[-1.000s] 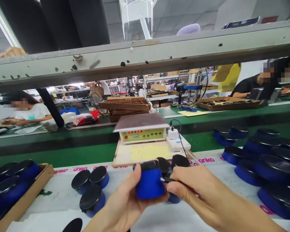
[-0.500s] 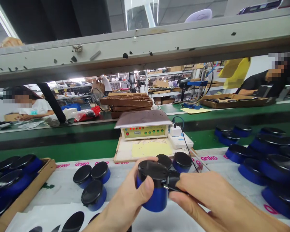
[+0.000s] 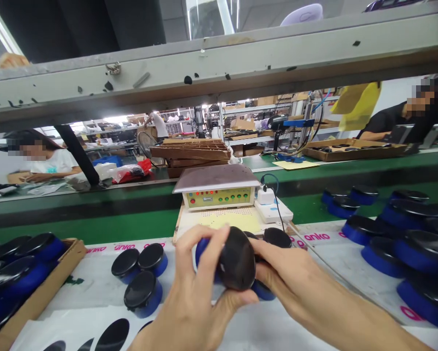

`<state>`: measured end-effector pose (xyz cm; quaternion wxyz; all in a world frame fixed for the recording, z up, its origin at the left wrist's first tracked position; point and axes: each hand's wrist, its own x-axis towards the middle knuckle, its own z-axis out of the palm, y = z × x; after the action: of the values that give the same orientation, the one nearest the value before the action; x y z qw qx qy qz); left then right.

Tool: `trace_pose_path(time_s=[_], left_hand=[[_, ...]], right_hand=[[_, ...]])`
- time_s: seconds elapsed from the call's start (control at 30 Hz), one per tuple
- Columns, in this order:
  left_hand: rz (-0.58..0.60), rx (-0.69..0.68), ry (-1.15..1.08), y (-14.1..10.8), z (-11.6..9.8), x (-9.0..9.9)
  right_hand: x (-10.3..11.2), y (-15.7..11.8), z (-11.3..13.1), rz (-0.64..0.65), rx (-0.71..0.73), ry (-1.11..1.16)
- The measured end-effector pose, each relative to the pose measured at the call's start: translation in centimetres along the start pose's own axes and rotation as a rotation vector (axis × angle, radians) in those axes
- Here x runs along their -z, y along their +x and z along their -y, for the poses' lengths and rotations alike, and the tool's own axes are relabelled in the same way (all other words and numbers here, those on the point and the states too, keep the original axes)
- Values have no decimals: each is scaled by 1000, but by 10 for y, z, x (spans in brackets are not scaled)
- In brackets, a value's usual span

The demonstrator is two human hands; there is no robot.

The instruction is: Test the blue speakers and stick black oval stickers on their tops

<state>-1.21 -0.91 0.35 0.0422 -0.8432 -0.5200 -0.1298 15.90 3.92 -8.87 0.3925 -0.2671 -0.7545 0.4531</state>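
Our left hand [image 3: 197, 292] is wrapped round one blue-and-black unit [image 3: 238, 258], fingers over the blue side wall, thumb along the lower rim. Unit is up in front of us, above the white sheeting [image 3: 328, 251], tipped so its round, glossy black face looks our way; soft reflections on it, a small pale mark near its left edge. Our right hand [image 3: 294, 273] has thumb and fingers drawn together at the unit's right edge; fingertips are partly hidden, so we can't tell if they pinch the rim or something small. Just beyond the hands we see a black-topped unit [image 3: 277, 237] on the sheeting. To the left, three upright units [image 3: 142, 292] cluster close, short cylinders, shiny black tops over blue walls. Flat, smooth black discs [image 3: 112, 335] lie on thin white paper near our left forearm. Far left, an open corrugated cardboard box [image 3: 39, 295] is packed with wider units of the same finish; more are heaped at right [image 3: 425, 253]. Sheeting is wrinkled, pink lettering printed on it. Straight ahead: boxy controller [image 3: 219, 197], yellow front, red and green indicators, flat brownish plate [image 3: 217, 176] on top, white power strip [image 3: 273, 212] beside it. Overhead beam [image 3: 240, 63] is pale, paint chipped.
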Motion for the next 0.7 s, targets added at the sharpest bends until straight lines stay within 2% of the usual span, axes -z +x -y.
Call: trace_pose_path(time_s=[0.07,0.13,0.23,0.33,0.43,0.7], left_hand=[[-69,-188,164,7,-2,7],[-126,-335,238,13,-5,13],[-135,-465,317,19,-11,19],[-133,-471,358,22,-13,21],[-95,-439,290,23,-11,23],[21,-469,254,17,0,25]], right_hand=[[-5,3,-4,12,39,58],[-10,4,-8,-16,85,45],[-15,3,-11,-55,120,13],[-17,2,-11,-106,185,-19],[-19,2,-10,-130,239,-21],[-28,1,-12,-112,217,14]])
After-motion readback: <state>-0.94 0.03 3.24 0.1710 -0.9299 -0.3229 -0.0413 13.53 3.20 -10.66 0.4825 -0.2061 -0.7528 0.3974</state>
